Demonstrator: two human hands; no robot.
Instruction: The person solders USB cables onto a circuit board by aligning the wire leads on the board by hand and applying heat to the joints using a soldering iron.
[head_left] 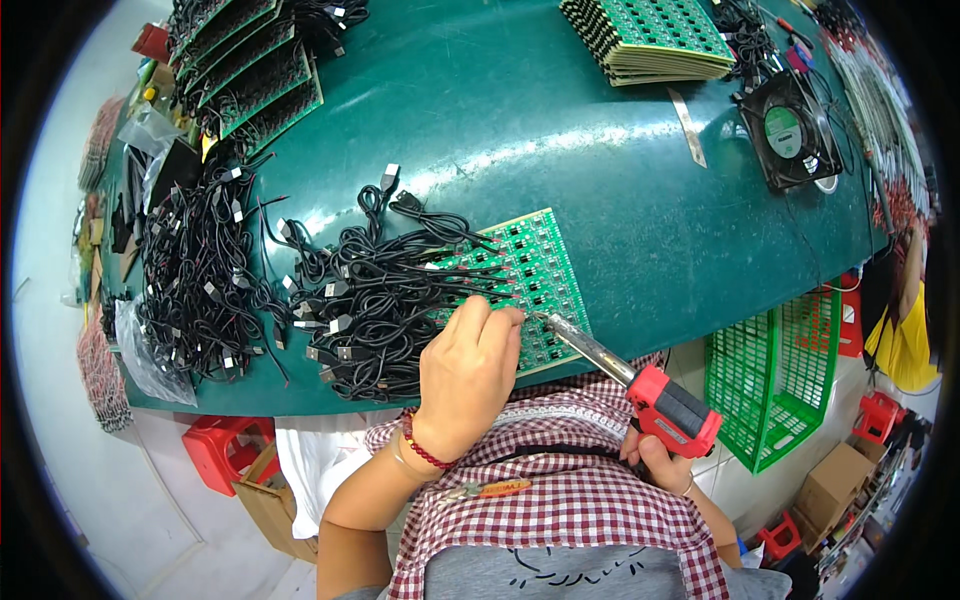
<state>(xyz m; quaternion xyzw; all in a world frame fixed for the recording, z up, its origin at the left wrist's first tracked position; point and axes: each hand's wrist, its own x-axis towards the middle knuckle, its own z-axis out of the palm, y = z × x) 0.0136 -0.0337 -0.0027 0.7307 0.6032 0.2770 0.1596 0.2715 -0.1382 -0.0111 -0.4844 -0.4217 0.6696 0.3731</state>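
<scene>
The green rectangular circuit-board panel (556, 265) lies flat near the front edge of a glossy teal-green worktable (690, 235), its left part covered by black cables. Beyond the table's front edge at the right stands a green plastic lattice basket (735, 378). A big tangled heap of loose black cables (200, 270) spreads over the table at the left. Next to it, a bunch of coiled black cables with silver plugs (378, 290) reaches across onto the panel, thin reddish wire ends over the board. At the far left, overlapping green boards with black cables (262, 80) are piled slantwise; at the far right sits a neat stack of green circuit boards (660, 40). Near that stack is a square black fan with a round green label (785, 132). A red-and-black soldering tool with a metal barrel (672, 408) points its tip at the panel, just beside the left fingertips. The right hand (655, 458) is closed around its handle, partly hidden by it. The left hand (467, 355) is curled over the panel, fingertips drawn in; whether they pinch a wire cannot be told. A flat metal strip (687, 125) lies below the neat stack.
</scene>
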